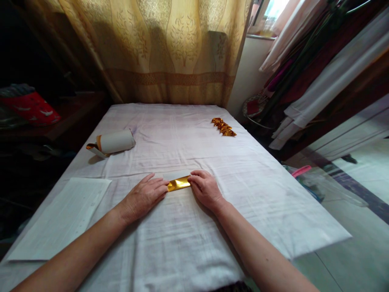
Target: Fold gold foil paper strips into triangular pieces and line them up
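Observation:
A narrow strip of shiny gold foil paper (pixel 178 184) lies on the cloth-covered table between my two hands. My left hand (pixel 145 192) grips its left end, the fingers fairly straight and the thumb hidden below them. At the strip's right end, my right hand (pixel 206 188) pinches the foil between thumb and curled fingers. Several folded gold foil pieces (pixel 224 127) sit in a row at the far right of the table. To the far left lies a roll of white-backed paper (pixel 117 141), its loose end showing gold.
A white table cloth (pixel 188 243) covers the table. Sheets of white paper (pixel 63 219) lie on its left side. Behind hangs a gold curtain (pixel 182 52). A red patterned container (pixel 32 107) stands on a dark surface at left; hanging clothes (pixel 306 93) are at right.

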A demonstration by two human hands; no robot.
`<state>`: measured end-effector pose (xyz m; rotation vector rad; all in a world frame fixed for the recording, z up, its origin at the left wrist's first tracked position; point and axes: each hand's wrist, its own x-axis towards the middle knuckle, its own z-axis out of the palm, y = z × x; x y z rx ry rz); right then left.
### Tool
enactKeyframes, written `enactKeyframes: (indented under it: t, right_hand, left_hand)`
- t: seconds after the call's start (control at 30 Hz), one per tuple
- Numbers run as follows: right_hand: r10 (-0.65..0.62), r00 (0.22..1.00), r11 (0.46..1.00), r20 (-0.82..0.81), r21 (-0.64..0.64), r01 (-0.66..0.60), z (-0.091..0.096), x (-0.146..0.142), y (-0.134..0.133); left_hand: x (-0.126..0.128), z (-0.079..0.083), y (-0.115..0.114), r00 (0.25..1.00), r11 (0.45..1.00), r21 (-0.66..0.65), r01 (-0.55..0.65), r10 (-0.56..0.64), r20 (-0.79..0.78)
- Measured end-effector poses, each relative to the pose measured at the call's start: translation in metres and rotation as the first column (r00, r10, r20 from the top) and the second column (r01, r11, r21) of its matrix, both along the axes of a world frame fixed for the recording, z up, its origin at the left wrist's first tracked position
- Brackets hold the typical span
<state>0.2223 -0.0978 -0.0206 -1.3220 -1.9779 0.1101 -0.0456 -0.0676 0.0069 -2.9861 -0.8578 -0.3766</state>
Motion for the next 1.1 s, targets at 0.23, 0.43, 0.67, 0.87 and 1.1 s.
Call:
enactKeyframes:
  t: [0.23, 0.43, 0.67, 0.87, 1.1]
  right_hand:
    - [0.008, 0.996, 0.995, 0.085, 0.096, -0.016, 0.016, -0.01, -0.009]
    - [0.226, 0.964, 0.973, 0.139, -0.082, -0.216, 0.019, -0.026, -0.01]
    - [0.203, 0.968, 0.976, 0.149, -0.109, -0.188, 0.015, -0.023, -0.001]
    - [0.222, 0.958, 0.975, 0.184, -0.056, -0.215, 0.016, -0.023, 0.0]
    - [0.11, 0.97, 0.994, 0.215, -0.026, -0.107, 0.016, -0.03, -0.011]
  left_hand:
    - [0.017, 0.006, -0.002, 0.998, 0.985, 0.17, 0.003, -0.014, 0.059]
    - [0.03, 0.008, -0.008, 0.996, 0.991, 0.135, -0.017, 0.005, 0.093]
    - [0.032, 0.009, -0.008, 0.997, 0.991, 0.133, -0.026, 0.016, 0.079]
    - [0.035, 0.007, -0.005, 0.996, 0.985, 0.173, -0.013, -0.001, 0.084]
    - [0.04, 0.008, -0.012, 0.991, 0.982, 0.177, -0.064, 0.042, 0.126]
